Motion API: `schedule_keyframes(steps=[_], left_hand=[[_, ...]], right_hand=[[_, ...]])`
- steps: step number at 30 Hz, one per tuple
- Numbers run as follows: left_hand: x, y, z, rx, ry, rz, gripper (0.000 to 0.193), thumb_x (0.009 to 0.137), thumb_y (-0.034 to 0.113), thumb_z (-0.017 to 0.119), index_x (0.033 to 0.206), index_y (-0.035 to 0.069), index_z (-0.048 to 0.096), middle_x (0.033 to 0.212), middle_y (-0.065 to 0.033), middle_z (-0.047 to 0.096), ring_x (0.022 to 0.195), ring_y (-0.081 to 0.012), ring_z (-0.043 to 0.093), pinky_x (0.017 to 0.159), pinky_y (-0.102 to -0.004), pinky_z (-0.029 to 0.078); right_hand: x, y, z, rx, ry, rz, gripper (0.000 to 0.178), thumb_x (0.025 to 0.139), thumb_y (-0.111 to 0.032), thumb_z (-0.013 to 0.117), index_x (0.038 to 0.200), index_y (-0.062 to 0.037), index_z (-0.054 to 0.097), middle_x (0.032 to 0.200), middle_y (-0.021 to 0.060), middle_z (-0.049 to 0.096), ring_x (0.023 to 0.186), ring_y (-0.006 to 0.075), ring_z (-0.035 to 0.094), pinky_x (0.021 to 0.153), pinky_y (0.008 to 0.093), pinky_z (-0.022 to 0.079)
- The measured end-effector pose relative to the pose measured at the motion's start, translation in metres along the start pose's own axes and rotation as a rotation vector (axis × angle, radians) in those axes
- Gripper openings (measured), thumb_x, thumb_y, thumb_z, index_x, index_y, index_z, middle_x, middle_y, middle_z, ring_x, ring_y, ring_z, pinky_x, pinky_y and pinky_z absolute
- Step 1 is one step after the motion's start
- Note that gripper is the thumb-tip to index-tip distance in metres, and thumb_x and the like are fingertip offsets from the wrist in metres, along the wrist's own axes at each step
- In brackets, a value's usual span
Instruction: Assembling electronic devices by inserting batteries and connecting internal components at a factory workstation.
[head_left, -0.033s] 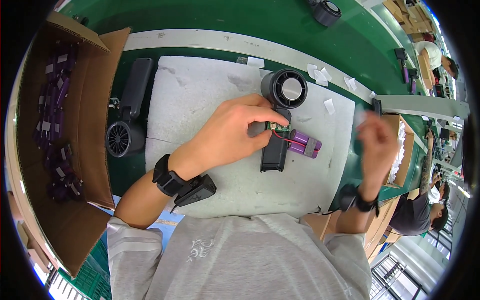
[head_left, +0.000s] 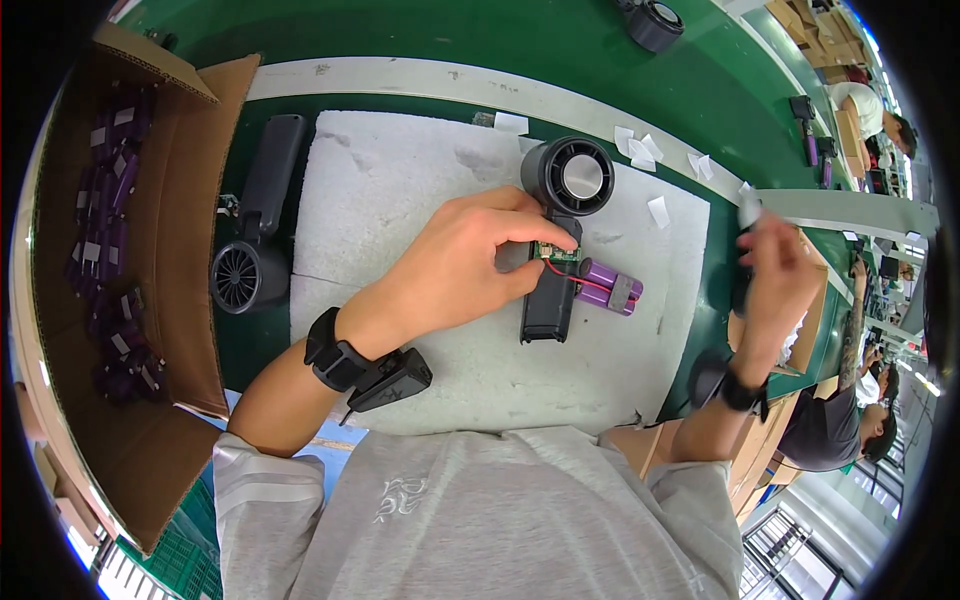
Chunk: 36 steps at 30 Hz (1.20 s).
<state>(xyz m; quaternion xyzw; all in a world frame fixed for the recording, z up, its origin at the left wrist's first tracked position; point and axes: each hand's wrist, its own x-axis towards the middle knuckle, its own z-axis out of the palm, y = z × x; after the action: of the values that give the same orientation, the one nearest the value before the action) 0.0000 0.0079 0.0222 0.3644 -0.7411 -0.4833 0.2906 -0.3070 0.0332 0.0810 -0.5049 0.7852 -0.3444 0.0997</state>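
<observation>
My left hand point(head_left: 460, 262) is closed with thumb and forefinger on the open housing of a black handheld fan point(head_left: 548, 300), at its small green circuit board point(head_left: 555, 251). The round fan head point(head_left: 570, 177) points away from me. A purple battery pack point(head_left: 608, 288) lies beside the housing, joined to the board by red wire. My right hand point(head_left: 780, 268) is off to the right, above the table edge and a small carton. It is blurred by motion, its fingers pinched round a small white scrap point(head_left: 750, 207) whose kind I cannot make out.
A white foam mat point(head_left: 400, 200) lies under the fan. At left stand a carton point(head_left: 195, 230) of purple battery packs and another black fan point(head_left: 262, 220). White slips point(head_left: 638, 150) lie along the pale strip. A small carton point(head_left: 818, 310) is at right; people sit beyond.
My right hand has moved a little to the right and outward with the white scrap. My left hand and the fan have stayed in place.
</observation>
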Motion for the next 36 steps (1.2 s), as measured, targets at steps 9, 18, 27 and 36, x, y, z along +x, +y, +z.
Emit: schedule_keyframes(steps=[9, 18, 27, 36], left_hand=[[-0.001, -0.006, 0.004, 0.025, 0.036, 0.019, 0.032, 0.072, 0.0, 0.072, 0.102, 0.011, 0.073, 0.103, -0.0127, 0.066, 0.093, -0.0274, 0.067, 0.079, -0.0313, 0.054], [-0.001, -0.012, 0.008, 0.069, 0.101, 0.093, 0.033, 0.07, 0.002, 0.076, 0.101, 0.013, 0.075, 0.1, -0.0136, 0.067, 0.087, -0.0272, 0.068, 0.074, -0.0313, 0.056], [-0.003, -0.009, 0.013, 0.146, 0.144, 0.156, 0.03, 0.07, 0.01, 0.077, 0.1, 0.011, 0.075, 0.098, -0.0183, 0.066, 0.078, -0.0312, 0.067, 0.072, -0.036, 0.056], [-0.003, -0.008, 0.012, 0.184, 0.147, 0.189, 0.027, 0.073, 0.013, 0.075, 0.099, 0.009, 0.074, 0.094, -0.0174, 0.066, 0.076, -0.0314, 0.066, 0.071, -0.0356, 0.055]], right_hand=[[-0.058, -0.043, 0.04, -0.071, -0.594, -0.615, 0.044, 0.068, -0.001, 0.078, 0.109, -0.0031, 0.064, 0.098, 0.0085, 0.068, 0.086, 0.0181, 0.064, 0.075, 0.0303, 0.05], [-0.053, -0.052, 0.028, 0.183, -1.022, -0.331, 0.049, 0.075, -0.001, 0.072, 0.122, -0.0008, 0.055, 0.104, 0.0162, 0.065, 0.077, 0.0187, 0.067, 0.07, 0.0321, 0.053], [-0.064, -0.042, 0.026, 0.844, -1.464, 0.338, 0.069, 0.084, 0.004, 0.056, 0.145, -0.0075, 0.026, 0.111, 0.0156, 0.059, 0.085, 0.03, 0.069, 0.072, 0.0381, 0.057], [-0.063, -0.037, 0.023, 0.831, -1.418, 0.479, 0.094, 0.062, 0.005, 0.076, 0.143, -0.0061, 0.03, 0.123, 0.0145, 0.048, 0.102, 0.0323, 0.063, 0.086, 0.0424, 0.055]])
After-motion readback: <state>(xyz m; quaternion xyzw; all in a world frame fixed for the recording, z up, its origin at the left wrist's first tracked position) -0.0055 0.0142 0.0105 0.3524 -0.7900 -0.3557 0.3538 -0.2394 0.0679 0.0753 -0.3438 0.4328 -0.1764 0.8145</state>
